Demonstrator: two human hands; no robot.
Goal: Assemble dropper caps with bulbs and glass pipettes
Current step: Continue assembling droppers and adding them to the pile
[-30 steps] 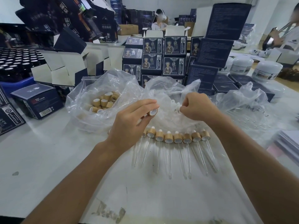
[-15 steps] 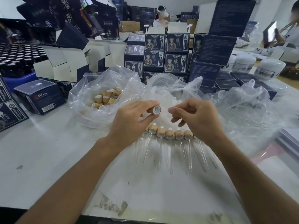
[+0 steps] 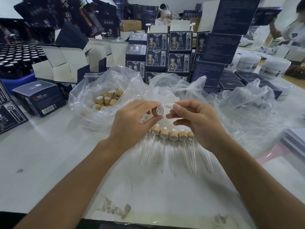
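Head view: left hand (image 3: 132,120) pinches a bamboo cap (image 3: 157,111) btwn thumb & fingers, open end facing right. Right hand (image 3: 196,119) pinches a white bulb (image 3: 170,106) at its fingertips, just beside the cap, not touching. Below both, a row of assembled droppers (image 3: 173,136) lies on the table (image 3: 49,162), pipettes pointing toward the person. Bag of loose caps (image 3: 107,100) sits left, behind.

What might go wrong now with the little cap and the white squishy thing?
The left hand pinches the cap only at its edge, so it may slip when the bulb in the right hand is pushed in. Both hands hang over the finished droppers; a dropped part or a bump might crack their glass pipettes.
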